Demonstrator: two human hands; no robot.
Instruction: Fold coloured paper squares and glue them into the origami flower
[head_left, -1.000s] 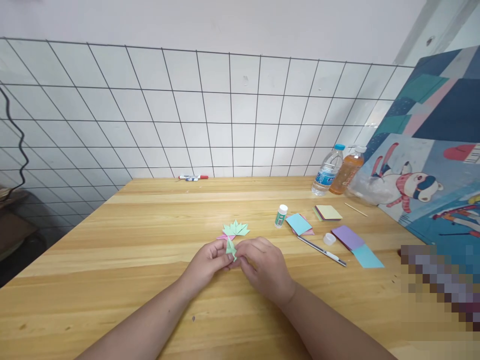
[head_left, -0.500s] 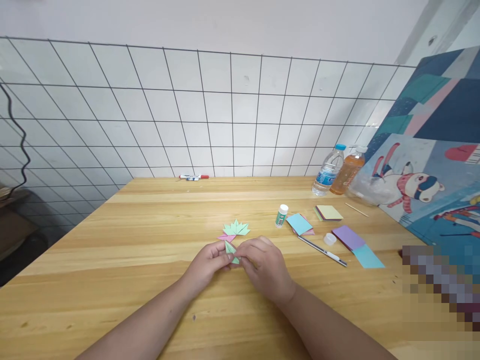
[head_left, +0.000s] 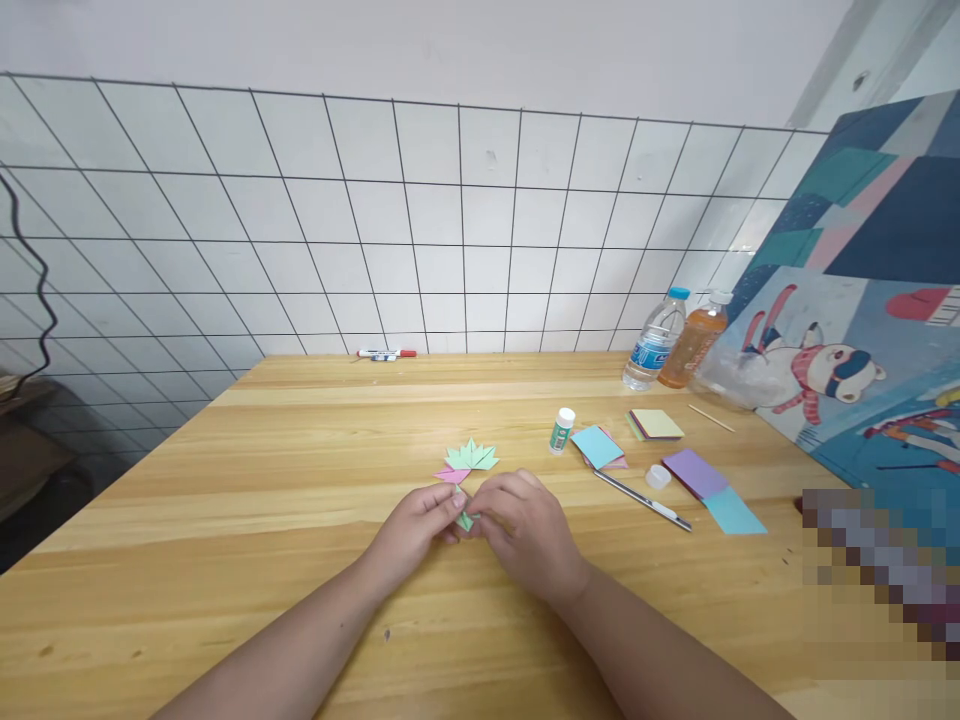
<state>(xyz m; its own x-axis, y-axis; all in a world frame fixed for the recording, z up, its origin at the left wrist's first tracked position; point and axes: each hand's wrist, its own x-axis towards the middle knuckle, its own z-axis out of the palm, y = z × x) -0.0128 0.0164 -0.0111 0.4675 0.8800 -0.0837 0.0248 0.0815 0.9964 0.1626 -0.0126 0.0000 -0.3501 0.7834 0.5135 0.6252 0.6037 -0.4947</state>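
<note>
Head view, items as found.

Left hand [head_left: 411, 524], 1: bare, at the near middle of the table [head_left: 300, 440]; thumb and fingers closed together, gripping a folded green paper piece [head_left: 466, 522] from its left side.

Right hand [head_left: 531, 530], 1: bare, opposite the left; thumb and forefinger drawn narrow, pinching the same piece at its right edge.

Folded green paper piece, 1: small, creased, held between the 2 hands above the table and partly hidden by the fingers; its exact fold cannot be told.

Green paper fan [head_left: 471, 456], 1: pointed tips spread upward, on the table just beyond the hands.

Pink paper piece [head_left: 453, 476], 1: pointed, meeting the fan at its lower left.

Glue bottle [head_left: 561, 433], 1: white cap, green label, upright, right of the fan.

Blue sheet [head_left: 597, 446], 1: overlapping pink paper, beside the glue bottle.

Paper stack [head_left: 656, 424], 1: pale yellow on top, other colours beneath.

Slim silver tool [head_left: 643, 500], 1: lying slantwise, upper end at the blue sheet.

Clear round cap [head_left: 658, 477], 1: between the tool and a purple sheet [head_left: 694, 473], which adjoins a light blue sheet [head_left: 735, 512].

Thin stick [head_left: 711, 417], 1: right of the stack.

Bottles, 2, near the far right corner: a blue-capped water bottle [head_left: 655, 342] and a bottle of orange liquid [head_left: 694, 345], side by side.

Markers [head_left: 386, 354]: at the table's far edge, against the tiled wall [head_left: 487, 220].
</note>
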